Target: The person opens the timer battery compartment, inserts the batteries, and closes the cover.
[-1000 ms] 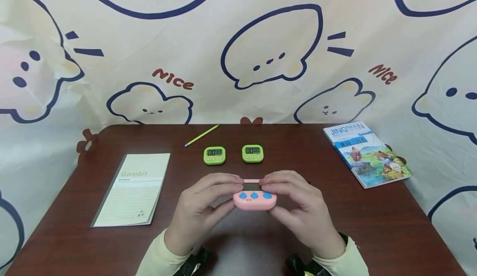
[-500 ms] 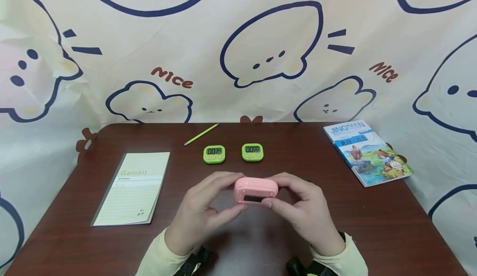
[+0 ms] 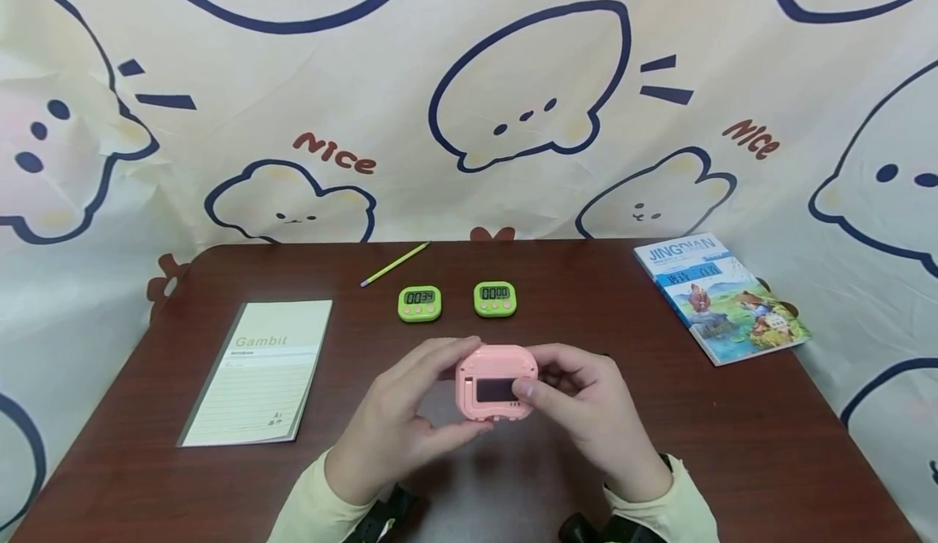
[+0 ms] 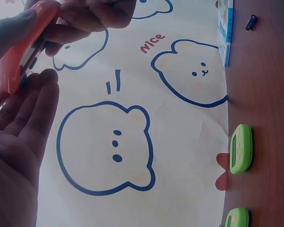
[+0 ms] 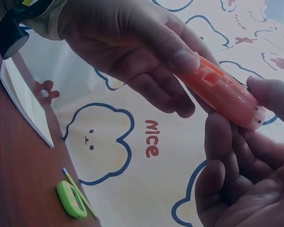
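Between both hands, a pink digital timer [image 3: 495, 364] is held up over the desk with its back turned toward the head camera. A black strip [image 3: 491, 390] runs across that back. My left hand [image 3: 399, 413] grips the timer's left side, fingers at the top edge and thumb at the bottom edge. On the right, my right hand [image 3: 597, 417] pinches it, the thumb lying on the back over the strip's end. The right wrist view shows the pink timer [image 5: 227, 92] edge-on between the two hands. Its front is hidden from the head view.
Two green timers [image 3: 419, 304] stand beyond the hands, near a yellow-green pencil [image 3: 396, 264]. A Gambit notebook [image 3: 256, 372] lies at left on the brown desk [image 3: 733, 461]. At the far right is a picture-covered book [image 3: 721, 299]. A printed cloth [image 3: 410, 103] hangs behind.
The pink timer has turned over from its blue-buttoned front to its back, which now faces the head camera. The right thumb has moved onto the back. The left green timer's display has advanced.
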Motion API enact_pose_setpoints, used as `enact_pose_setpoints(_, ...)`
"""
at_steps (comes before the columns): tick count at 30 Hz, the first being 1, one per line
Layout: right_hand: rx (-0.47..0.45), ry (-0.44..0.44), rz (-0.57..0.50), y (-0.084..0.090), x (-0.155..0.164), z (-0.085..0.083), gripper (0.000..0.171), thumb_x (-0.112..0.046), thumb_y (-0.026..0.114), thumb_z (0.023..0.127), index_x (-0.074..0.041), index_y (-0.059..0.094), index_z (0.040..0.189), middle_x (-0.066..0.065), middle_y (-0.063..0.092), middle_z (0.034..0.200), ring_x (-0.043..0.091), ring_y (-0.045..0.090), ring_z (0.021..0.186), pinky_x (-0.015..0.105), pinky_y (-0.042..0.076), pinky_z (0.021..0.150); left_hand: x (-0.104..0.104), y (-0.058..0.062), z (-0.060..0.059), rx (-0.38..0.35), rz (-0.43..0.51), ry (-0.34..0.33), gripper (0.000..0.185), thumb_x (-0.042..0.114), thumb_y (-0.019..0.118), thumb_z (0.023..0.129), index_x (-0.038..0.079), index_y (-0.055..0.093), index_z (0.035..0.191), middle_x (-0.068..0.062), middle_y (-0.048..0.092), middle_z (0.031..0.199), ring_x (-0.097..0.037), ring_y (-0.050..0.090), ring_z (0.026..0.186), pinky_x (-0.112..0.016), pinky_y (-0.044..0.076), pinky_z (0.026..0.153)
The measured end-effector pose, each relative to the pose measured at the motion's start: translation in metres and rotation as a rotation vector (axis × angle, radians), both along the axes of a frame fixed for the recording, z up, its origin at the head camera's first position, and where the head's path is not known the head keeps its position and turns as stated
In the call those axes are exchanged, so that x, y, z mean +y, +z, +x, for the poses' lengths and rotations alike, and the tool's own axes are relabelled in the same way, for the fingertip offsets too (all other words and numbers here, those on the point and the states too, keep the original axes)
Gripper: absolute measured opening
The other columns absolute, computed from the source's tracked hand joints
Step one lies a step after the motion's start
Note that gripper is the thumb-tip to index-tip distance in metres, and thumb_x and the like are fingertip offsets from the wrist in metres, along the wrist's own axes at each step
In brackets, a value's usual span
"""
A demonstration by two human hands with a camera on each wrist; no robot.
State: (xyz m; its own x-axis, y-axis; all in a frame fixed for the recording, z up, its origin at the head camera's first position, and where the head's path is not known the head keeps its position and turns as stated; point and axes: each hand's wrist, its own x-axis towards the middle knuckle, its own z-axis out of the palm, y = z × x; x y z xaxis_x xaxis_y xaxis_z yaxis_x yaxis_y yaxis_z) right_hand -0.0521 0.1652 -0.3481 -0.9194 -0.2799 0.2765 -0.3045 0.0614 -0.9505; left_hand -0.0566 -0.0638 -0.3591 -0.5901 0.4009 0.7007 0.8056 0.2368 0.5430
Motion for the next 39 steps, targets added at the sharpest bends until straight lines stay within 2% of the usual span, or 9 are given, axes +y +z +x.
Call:
enact_pose_setpoints(4, 0.009, 0.013, -0.013, -0.002, -0.003, 0.001, 0.026, 0.0, 0.066, 0.094, -0.004, 0.069, 0.119, 0.008, 0.072, 0.1, 0.02, 0.066, 0.081, 0.031, 0.058, 0.066, 0.001, -0.002, 0.0, -0.015, 0.0, 0.013, 0.076, 0.012, 0.091, 0.072, 0.004, 0.054, 0.138, -0.006, 0.065, 0.121, -0.016, 0.063, 0.108, -0.022, 0.052, 0.095)
enact_pose_setpoints(8, 0.06, 0.041, -0.064, -0.006, -0.011, 0.004, 0.033, 0.003, 0.059, 0.096, -0.005, 0.063, 0.127, 0.008, 0.07, 0.101, 0.018, 0.065, 0.08, 0.029, 0.057, 0.064, 0.005, -0.004, 0.0, -0.004, 0.013, -0.015, 0.073, 0.01, 0.09, 0.072, 0.001, 0.054, 0.135, -0.007, 0.066, 0.119, -0.016, 0.064, 0.105, -0.022, 0.053, 0.092)
enact_pose_setpoints(11, 0.11, 0.042, -0.098, -0.01, -0.019, 0.006, 0.034, 0.007, 0.056, 0.096, -0.004, 0.061, 0.128, 0.009, 0.069, 0.101, 0.016, 0.065, 0.08, 0.029, 0.057, 0.063, 0.008, -0.006, 0.0, 0.014, 0.018, -0.037, 0.071, 0.01, 0.09, 0.073, 0.0, 0.055, 0.134, -0.008, 0.066, 0.119, -0.016, 0.064, 0.105, -0.023, 0.054, 0.09)
enact_pose_setpoints(15, 0.157, -0.02, -0.106, -0.014, -0.026, 0.009, 0.032, 0.01, 0.055, 0.094, -0.004, 0.063, 0.122, 0.01, 0.069, 0.101, 0.015, 0.065, 0.082, 0.027, 0.057, 0.064, 0.011, -0.008, 0.001, 0.011, 0.021, -0.048, 0.071, 0.011, 0.09, 0.072, 0.001, 0.055, 0.133, -0.008, 0.065, 0.12, -0.016, 0.064, 0.105, -0.023, 0.054, 0.09)
enact_pose_setpoints(19, 0.146, -0.081, -0.121, -0.017, -0.03, 0.01, 0.029, 0.013, 0.056, 0.09, -0.001, 0.064, 0.115, 0.008, 0.069, 0.095, 0.013, 0.065, 0.079, 0.026, 0.056, 0.061, 0.013, -0.009, 0.0, 0.002, 0.024, -0.06, 0.072, 0.01, 0.091, 0.071, 0.001, 0.055, 0.133, -0.008, 0.065, 0.12, -0.015, 0.065, 0.104, -0.023, 0.055, 0.089)
enact_pose_setpoints(24, 0.126, -0.092, -0.163, -0.018, -0.03, 0.01, 0.026, 0.014, 0.057, 0.088, 0.004, 0.063, 0.111, 0.008, 0.07, 0.094, 0.013, 0.066, 0.076, 0.026, 0.057, 0.059, 0.015, -0.011, 0.0, -0.017, 0.016, -0.064, 0.072, 0.011, 0.091, 0.072, 0.002, 0.055, 0.133, -0.006, 0.065, 0.119, -0.015, 0.065, 0.104, -0.023, 0.055, 0.088)
enact_pose_setpoints(31, 0.12, -0.135, -0.158, -0.018, -0.031, 0.01, 0.026, 0.01, 0.061, 0.09, -0.002, 0.067, 0.112, 0.009, 0.071, 0.093, 0.015, 0.066, 0.076, 0.027, 0.057, 0.059, 0.015, -0.011, 0.0, -0.022, 0.001, -0.046, 0.071, 0.011, 0.091, 0.072, 0.003, 0.056, 0.133, -0.005, 0.065, 0.119, -0.014, 0.064, 0.104, -0.023, 0.055, 0.089)
enact_pose_setpoints(34, 0.118, -0.15, -0.166, -0.018, -0.033, 0.011, 0.025, 0.01, 0.063, 0.09, -0.001, 0.067, 0.112, 0.009, 0.071, 0.091, 0.016, 0.065, 0.074, 0.027, 0.057, 0.058, 0.015, -0.012, -0.001, -0.028, -0.005, -0.042, 0.071, 0.012, 0.091, 0.072, 0.003, 0.056, 0.133, -0.005, 0.066, 0.119, -0.013, 0.065, 0.104, -0.022, 0.055, 0.089)
enact_pose_setpoints(39, 0.071, -0.188, -0.14, -0.017, -0.033, 0.01, 0.023, 0.007, 0.065, 0.09, -0.004, 0.068, 0.11, 0.01, 0.071, 0.09, 0.016, 0.065, 0.071, 0.028, 0.056, 0.056, 0.015, -0.013, 0.0, -0.058, -0.024, -0.029, 0.071, 0.014, 0.092, 0.072, 0.006, 0.056, 0.133, -0.003, 0.065, 0.12, -0.012, 0.064, 0.104, -0.022, 0.054, 0.09)
